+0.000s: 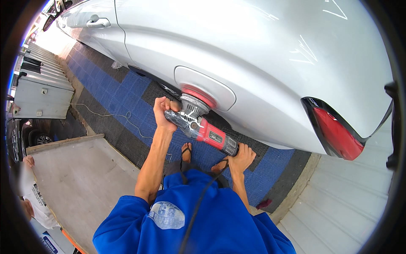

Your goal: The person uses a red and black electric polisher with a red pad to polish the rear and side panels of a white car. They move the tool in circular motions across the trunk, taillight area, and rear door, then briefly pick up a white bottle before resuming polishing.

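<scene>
A red and black electric polisher (211,134) is held between my two hands against the side of a silver-white car (249,55). Its red pad (199,95) meets the panel at the rounded fuel door (222,94). My left hand (165,112) is closed round the dark front handle, beside the polisher's head. At the rear end of the body, my right hand (242,156) grips the black tail of the tool. A dark cord runs from there down over my blue shirt. The pad's contact face is hidden against the paint.
Blue and black floor tiles (114,91) lie underfoot. A thin cable (122,116) crosses them on the left. A large grey board (89,169) stands at lower left, with another person's hand (28,161) at its edge. The car's red tail light (334,131) is at right, near a white ribbed wall (338,199).
</scene>
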A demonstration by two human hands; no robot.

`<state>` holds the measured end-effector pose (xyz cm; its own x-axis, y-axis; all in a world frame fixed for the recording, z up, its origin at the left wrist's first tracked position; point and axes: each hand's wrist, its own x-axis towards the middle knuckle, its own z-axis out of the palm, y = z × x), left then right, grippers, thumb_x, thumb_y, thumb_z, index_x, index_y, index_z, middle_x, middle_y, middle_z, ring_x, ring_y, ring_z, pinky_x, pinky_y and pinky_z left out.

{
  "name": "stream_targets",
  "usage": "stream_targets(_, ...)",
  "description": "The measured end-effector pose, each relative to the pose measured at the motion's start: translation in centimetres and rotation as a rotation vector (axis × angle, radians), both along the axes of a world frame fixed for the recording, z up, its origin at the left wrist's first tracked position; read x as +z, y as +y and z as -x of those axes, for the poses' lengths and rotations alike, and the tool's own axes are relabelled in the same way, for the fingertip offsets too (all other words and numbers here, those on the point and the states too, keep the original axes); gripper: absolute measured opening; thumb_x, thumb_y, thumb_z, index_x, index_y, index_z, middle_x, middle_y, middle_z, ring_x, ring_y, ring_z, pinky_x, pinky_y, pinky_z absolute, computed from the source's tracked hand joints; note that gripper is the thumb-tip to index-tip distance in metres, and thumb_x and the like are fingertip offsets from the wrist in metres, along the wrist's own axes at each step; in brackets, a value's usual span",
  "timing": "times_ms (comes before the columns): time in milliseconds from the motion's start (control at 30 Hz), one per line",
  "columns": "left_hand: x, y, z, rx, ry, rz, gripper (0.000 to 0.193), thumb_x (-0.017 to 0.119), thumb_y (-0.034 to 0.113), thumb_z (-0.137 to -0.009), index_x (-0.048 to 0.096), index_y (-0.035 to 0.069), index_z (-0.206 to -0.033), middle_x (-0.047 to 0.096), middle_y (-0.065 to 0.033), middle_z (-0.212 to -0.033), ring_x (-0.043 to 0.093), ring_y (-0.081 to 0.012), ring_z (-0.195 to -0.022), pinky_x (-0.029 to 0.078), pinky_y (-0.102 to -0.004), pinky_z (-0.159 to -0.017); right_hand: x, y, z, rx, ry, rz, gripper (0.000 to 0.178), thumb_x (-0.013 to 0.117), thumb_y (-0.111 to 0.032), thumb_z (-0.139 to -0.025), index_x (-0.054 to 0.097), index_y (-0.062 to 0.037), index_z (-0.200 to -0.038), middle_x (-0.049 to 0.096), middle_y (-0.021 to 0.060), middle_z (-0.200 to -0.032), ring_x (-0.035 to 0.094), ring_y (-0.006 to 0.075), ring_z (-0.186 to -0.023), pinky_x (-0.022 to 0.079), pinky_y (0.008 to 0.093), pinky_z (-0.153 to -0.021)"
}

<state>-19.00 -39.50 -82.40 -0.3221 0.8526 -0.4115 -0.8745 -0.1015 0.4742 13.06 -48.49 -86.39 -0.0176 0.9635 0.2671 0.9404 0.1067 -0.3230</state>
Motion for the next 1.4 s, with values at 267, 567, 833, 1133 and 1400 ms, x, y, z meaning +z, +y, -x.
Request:
stream_targets(267, -2.6, -0.6, -2.3, -0.04, -0.179, 0.146, 0.042, 0.059, 0.034, -0.09, 0.042, 0.017, -0.055, 0.052, -0.0086, -0.053, 0.052, -0.0212, -0.059, 0.046, -0.0363, -0.062, 3.3, -1.0, -3.1, -0.023, -0.15, 0.017, 0.028, 0.076, -0.018, -0.069, 0.068, -0.008, -0.095, 0.062, 0.0076, -0.086, 0.059, 0.031, -0.086, 0.041, 0.0441, -0.087)
stream_targets(567, 3.9, -1.5, -11.5, -0.195, 0.003, 0.16, 0.035, 0.056, 0.03, -0.093, 0.041, 0.014, -0.066, 0.053, -0.0079, -0.062, 0.052, -0.0198, -0.066, 0.044, -0.0342, -0.067, 5.0, -2.7, -11.4, -0.069, -0.084, 0.059, 0.036, 0.081, -0.025, -0.072, 0.066, -0.0051, -0.098, 0.064, 0.0113, -0.088, 0.06, 0.0349, -0.087, 0.041, 0.0459, -0.086)
stream_targets(833, 13.1, 1.5, -10.0, 0.134, 1.273, -0.617, 0.014, 0.078, 0.003, -0.077, 0.065, 0.005, -0.082, 0.067, -0.0093, -0.081, 0.066, -0.0218, -0.073, 0.054, -0.0335, -0.069, 6.0, -2.0, -2.9, -0.197, 0.698, 0.177, 0.038, 0.084, -0.016, -0.072, 0.072, 0.0006, -0.105, 0.076, 0.0211, -0.095, 0.071, 0.0425, -0.093, 0.053, 0.0472, -0.087)
stream_targets(1133, 13.6, 3.7, 0.4, 0.139, 1.384, -0.344, 0.016, 0.074, 0.001, -0.087, 0.064, 0.0, -0.074, 0.063, -0.0086, -0.068, 0.061, -0.0163, -0.062, 0.046, -0.0303, -0.059, 6.1, 0.1, 6.7, -0.135, 0.418, 0.21, 0.03, 0.079, -0.018, -0.069, 0.067, -0.0031, -0.092, 0.07, 0.0173, -0.086, 0.067, 0.0415, -0.085, 0.047, 0.0478, -0.079)
stream_targets(1400, 11.0, 5.3, 10.4, 0.164, 1.22, -0.204, 0.028, 0.061, 0.011, -0.102, 0.062, -0.001, -0.076, 0.061, -0.0038, -0.072, 0.052, -0.0093, -0.071, 0.04, -0.0272, -0.069, 7.7, 2.8, 14.1, -0.032, 0.166, 0.103, 0.032, 0.074, -0.011, -0.06, 0.068, -0.0045, -0.091, 0.065, 0.0115, -0.08, 0.063, 0.0336, -0.077, 0.042, 0.0434, -0.072)
